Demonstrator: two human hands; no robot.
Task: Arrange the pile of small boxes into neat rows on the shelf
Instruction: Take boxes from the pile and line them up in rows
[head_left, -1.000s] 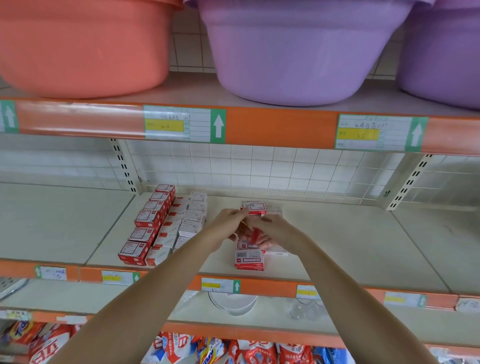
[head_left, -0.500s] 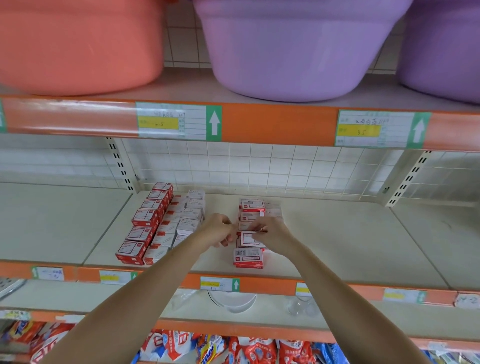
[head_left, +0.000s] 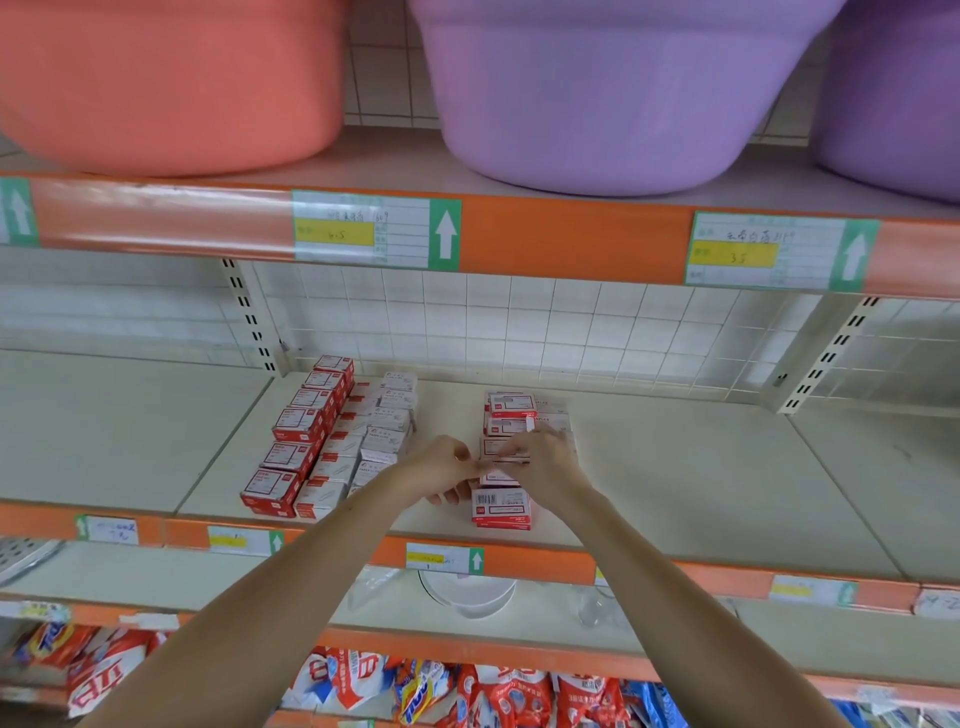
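The small boxes (head_left: 501, 465) lie in a loose row near the shelf (head_left: 701, 488) front edge; they look light, stiff cardboard. The right hand (head_left: 540, 457) pinches 1 box by its short sides; the left hand (head_left: 441, 467) steadies it with curled fingers

An orange basin (head_left: 166, 78) and two purple basins (head_left: 613, 93) sit on the upper shelf above price labels (head_left: 374, 231), a white plate (head_left: 470, 592) lies on the lower shelf, and red-and-white packets (head_left: 498, 693) fill the bottom row.
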